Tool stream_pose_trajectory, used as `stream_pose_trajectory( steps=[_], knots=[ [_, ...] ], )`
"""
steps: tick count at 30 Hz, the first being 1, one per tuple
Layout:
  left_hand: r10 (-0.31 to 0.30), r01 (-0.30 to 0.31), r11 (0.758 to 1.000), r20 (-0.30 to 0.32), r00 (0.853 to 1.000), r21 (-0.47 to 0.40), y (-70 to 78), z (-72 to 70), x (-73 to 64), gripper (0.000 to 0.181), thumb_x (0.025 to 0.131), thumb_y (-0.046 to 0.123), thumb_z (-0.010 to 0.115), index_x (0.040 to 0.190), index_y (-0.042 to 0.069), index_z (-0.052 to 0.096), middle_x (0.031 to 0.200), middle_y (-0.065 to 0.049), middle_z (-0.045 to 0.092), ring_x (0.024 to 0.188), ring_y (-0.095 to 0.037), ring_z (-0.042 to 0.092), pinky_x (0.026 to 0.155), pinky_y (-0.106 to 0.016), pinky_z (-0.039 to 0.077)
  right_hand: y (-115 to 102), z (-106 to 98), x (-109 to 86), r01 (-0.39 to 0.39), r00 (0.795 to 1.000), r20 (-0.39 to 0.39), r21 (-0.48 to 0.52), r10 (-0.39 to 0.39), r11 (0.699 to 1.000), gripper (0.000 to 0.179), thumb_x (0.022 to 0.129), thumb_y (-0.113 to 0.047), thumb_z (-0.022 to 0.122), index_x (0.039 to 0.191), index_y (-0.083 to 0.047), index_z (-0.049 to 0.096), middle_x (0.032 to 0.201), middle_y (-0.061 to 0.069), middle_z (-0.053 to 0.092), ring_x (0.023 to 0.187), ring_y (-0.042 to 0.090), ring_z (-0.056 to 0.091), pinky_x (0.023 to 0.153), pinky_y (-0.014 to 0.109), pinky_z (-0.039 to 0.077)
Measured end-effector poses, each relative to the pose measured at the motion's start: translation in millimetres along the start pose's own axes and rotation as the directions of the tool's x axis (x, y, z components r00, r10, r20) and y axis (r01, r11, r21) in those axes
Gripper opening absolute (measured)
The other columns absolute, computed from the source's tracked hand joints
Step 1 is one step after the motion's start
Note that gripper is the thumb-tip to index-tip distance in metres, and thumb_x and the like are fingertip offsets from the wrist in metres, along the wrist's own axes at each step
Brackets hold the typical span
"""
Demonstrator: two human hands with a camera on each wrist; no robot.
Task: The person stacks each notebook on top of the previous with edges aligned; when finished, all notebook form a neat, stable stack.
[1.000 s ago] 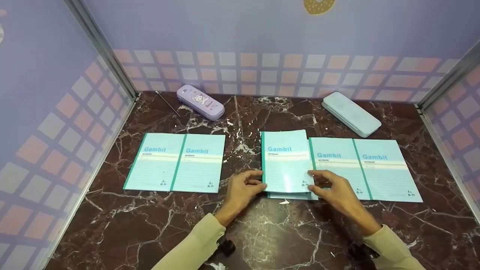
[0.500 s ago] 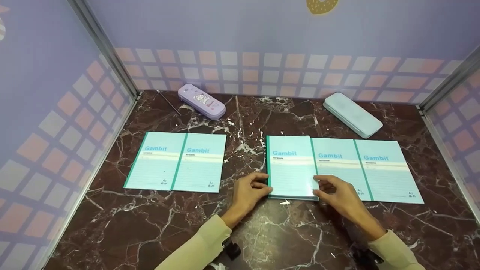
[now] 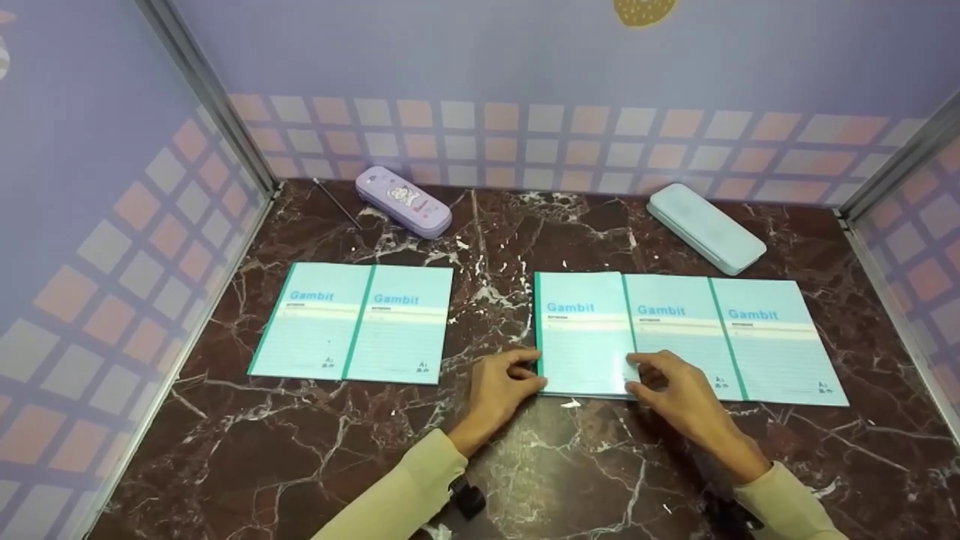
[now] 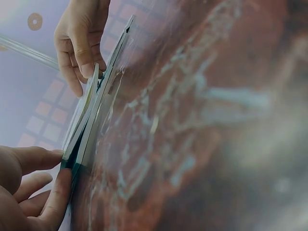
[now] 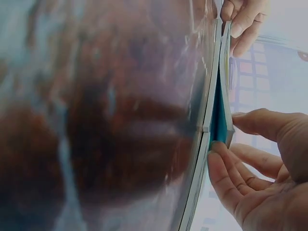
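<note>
A pale blue-green notebook [image 3: 585, 349] with a green spine and "Gambit" on its cover lies over another notebook [image 4: 100, 113], nearly lined up with it. My left hand [image 3: 501, 386] holds its spine edge near the lower corner, between thumb and fingers. At the opposite edge, my right hand [image 3: 679, 390] pinches the same notebook. In the right wrist view, a narrow wedge-shaped gap shows between the upper notebook [image 5: 226, 86] and the one beneath. Two like notebooks, a middle one [image 3: 675, 300] and an outer one [image 3: 776, 345], adjoin on the right.
Two more matching notebooks, one [image 3: 311, 330] beside the other [image 3: 401, 330], lie on the left of the dark marbled table [image 3: 315, 457]. Behind them are a thin dark stick [image 3: 336, 204] and a purple pencil case [image 3: 405, 202]. A pale blue case [image 3: 707, 227] lies back right; walls enclose the table.
The upper notebook has moved down and slightly right, from offset to nearly aligned over the one below. Both hands moved with it, keeping hold; in the last half second they barely shift.
</note>
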State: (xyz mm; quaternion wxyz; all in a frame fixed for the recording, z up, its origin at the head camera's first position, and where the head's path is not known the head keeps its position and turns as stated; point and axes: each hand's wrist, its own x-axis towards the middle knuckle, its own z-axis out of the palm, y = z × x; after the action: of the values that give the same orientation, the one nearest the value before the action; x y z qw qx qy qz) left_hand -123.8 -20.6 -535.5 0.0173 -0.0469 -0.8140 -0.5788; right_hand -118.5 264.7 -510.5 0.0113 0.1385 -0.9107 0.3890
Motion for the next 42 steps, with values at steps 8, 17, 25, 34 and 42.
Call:
stream_pose_trajectory(
  steps=[8, 17, 25, 34, 42],
  knots=[
    [0.025, -0.025, 0.999, 0.005, 1.000, -0.021, -1.8, -0.5, -1.7, 0.034, 0.083, 0.001, 0.089, 0.116, 0.004, 0.082, 0.115, -0.008, 0.079, 0.081, -0.015, 0.077, 0.069, -0.026, 0.062, -3, 0, -0.6, 0.004, 1.000, 0.006, -0.043, -0.004, 0.999, 0.038, 0.087, 0.000, 0.086, 0.123, 0.004, 0.074, 0.095, 0.007, 0.067, 0.082, 0.024, 0.072, 0.074, 0.035, 0.063],
    [0.017, -0.016, 0.998, 0.022, 1.000, -0.068, 0.0, -2.4, -1.9, 0.030, 0.086, 0.000, 0.087, 0.115, 0.004, 0.082, 0.125, -0.011, 0.076, 0.084, -0.017, 0.077, 0.070, -0.025, 0.062, 2, 2, 2.8, -0.025, 1.000, 0.016, -0.040, 0.026, 0.999, 0.035, 0.089, 0.000, 0.085, 0.122, 0.003, 0.074, 0.092, 0.006, 0.065, 0.075, 0.018, 0.068, 0.066, 0.030, 0.058],
    [-0.078, 0.077, 0.990, 0.002, 0.997, -0.114, 5.5, 1.1, -2.4, 0.028, 0.081, -0.001, 0.088, 0.107, 0.008, 0.085, 0.121, -0.010, 0.077, 0.093, -0.020, 0.077, 0.079, -0.028, 0.063, 5, 1, 4.4, -0.033, 0.999, 0.032, -0.001, 0.033, 0.999, 0.036, 0.090, 0.000, 0.084, 0.124, 0.002, 0.072, 0.093, 0.006, 0.065, 0.072, 0.016, 0.065, 0.062, 0.028, 0.056],
    [-0.195, 0.192, 0.932, 0.022, 0.981, -0.307, 8.9, 2.3, -3.2, 0.030, 0.082, -0.008, 0.082, 0.110, 0.001, 0.082, 0.125, -0.014, 0.075, 0.107, -0.028, 0.075, 0.088, -0.031, 0.062, 6, 0, 4.2, -0.041, 0.999, 0.036, 0.009, 0.041, 0.999, 0.036, 0.091, -0.001, 0.083, 0.125, 0.002, 0.071, 0.095, 0.007, 0.065, 0.077, 0.019, 0.067, 0.065, 0.029, 0.057],
    [-0.205, 0.204, 0.933, 0.029, 0.978, -0.296, 10.2, -0.4, -1.8, 0.032, 0.082, -0.008, 0.083, 0.112, 0.000, 0.081, 0.105, -0.013, 0.079, 0.096, -0.024, 0.076, 0.080, -0.031, 0.064, 8, 2, 4.5, -0.034, 0.999, 0.041, 0.024, 0.033, 0.999, 0.038, 0.091, 0.001, 0.082, 0.127, 0.003, 0.071, 0.097, 0.008, 0.064, 0.081, 0.023, 0.069, 0.065, 0.029, 0.058]
  ],
)
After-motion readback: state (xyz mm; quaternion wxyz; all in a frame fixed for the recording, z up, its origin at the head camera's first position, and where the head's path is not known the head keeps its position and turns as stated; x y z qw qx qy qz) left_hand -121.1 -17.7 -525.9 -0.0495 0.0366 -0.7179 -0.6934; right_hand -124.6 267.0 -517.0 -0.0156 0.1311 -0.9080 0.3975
